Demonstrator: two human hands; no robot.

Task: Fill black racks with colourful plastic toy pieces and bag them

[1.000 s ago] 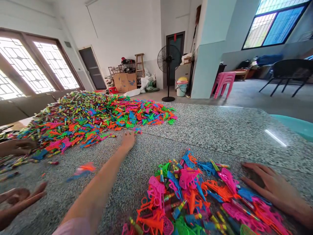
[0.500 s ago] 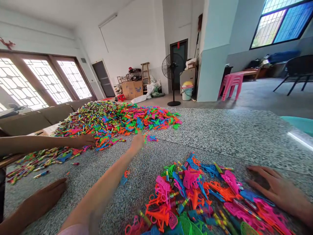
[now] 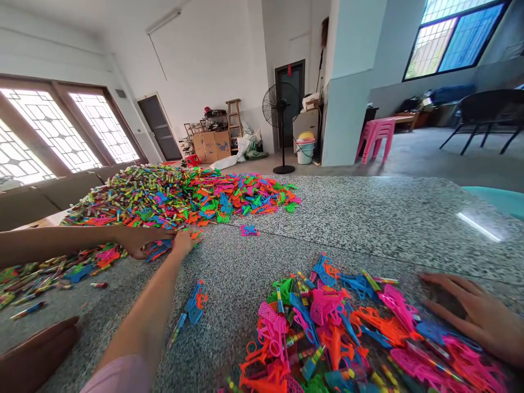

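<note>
My left hand (image 3: 184, 242) is stretched to the front edge of the big heap, its fingers closed round small orange and green plastic toy pieces (image 3: 197, 235). It is right beside a co-worker's hand (image 3: 141, 240), which is over blue pieces. My right hand (image 3: 477, 314) lies at the right edge of the near pile of plastic toy pieces (image 3: 327, 305), fingers spread, gripping nothing. Pink, orange, blue and green lattice shapes mix with short striped tubes in that pile. Left of it lies a blue and orange piece (image 3: 196, 303) with a tube (image 3: 177, 327).
The large heap of toy pieces and tubes (image 3: 172, 194) covers the back left of the speckled stone table (image 3: 368, 218). A pink and blue piece (image 3: 249, 230) lies alone before it. The co-worker's other hand (image 3: 45, 346) rests at lower left. A fan (image 3: 282, 125) stands beyond.
My left hand has moved left along the heap to beside the co-worker's hand, with the orange and green pieces. My right hand stays at the near pile. The view has shifted slightly.
</note>
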